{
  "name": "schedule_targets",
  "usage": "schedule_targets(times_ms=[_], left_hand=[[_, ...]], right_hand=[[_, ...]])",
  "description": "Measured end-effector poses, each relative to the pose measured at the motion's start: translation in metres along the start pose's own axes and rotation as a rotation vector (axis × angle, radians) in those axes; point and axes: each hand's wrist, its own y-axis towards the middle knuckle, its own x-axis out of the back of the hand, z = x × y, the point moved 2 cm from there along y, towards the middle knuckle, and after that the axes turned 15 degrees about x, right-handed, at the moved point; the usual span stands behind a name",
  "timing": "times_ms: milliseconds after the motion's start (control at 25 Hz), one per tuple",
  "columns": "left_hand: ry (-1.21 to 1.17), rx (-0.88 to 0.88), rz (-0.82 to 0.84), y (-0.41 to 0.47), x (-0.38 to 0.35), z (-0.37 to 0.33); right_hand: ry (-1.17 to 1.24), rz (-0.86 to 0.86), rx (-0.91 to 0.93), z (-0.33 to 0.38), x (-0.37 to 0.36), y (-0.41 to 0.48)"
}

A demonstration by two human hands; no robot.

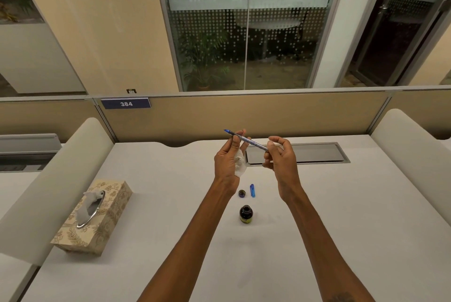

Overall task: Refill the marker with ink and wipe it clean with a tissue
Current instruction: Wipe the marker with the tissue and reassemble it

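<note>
A thin marker [253,142] with a blue tip is held in the air above the desk, tip pointing up and left. My right hand [280,162] pinches its rear end. My left hand [229,157] touches the shaft near the tip and keeps a crumpled white tissue [240,166] against its palm. Below the hands, on the white desk [170,204], stands an open dark ink bottle [246,214]. The bottle's cap [241,193] and the marker's blue cap [252,190] lie side by side just beyond it.
A patterned tissue box [97,216] with a tissue sticking out sits at the left of the desk. A grey cable hatch [317,153] is set into the desk behind the hands. Rounded white dividers [61,179] flank both sides, and a partition wall [244,111] closes the back.
</note>
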Motion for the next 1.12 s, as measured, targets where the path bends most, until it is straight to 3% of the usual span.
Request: schedule_targets(times_ms=[320,560,880,1000,1120], left_hand=[[-0.072,-0.044,-0.029,0.009,0.012,-0.008],[-0.035,-0.016,-0.013,0.006,0.006,-0.006],[-0.098,-0.019,-0.007,0.008,0.004,-0.004],[-0.093,-0.019,-0.022,0.011,0.007,-0.006],[-0.092,-0.004,-0.012,0.010,0.006,-0.004]], right_hand=[[0.163,0.104,-0.047,0.006,-0.003,-0.003],[-0.063,0.050,-0.039,0.003,-0.008,-0.003],[-0.085,0.103,-0.178,0.005,-0.005,-0.002],[0.004,0.150,-0.062,0.002,-0.002,-0.003],[-0.059,0.127,0.006,-0.001,-0.003,-0.004]])
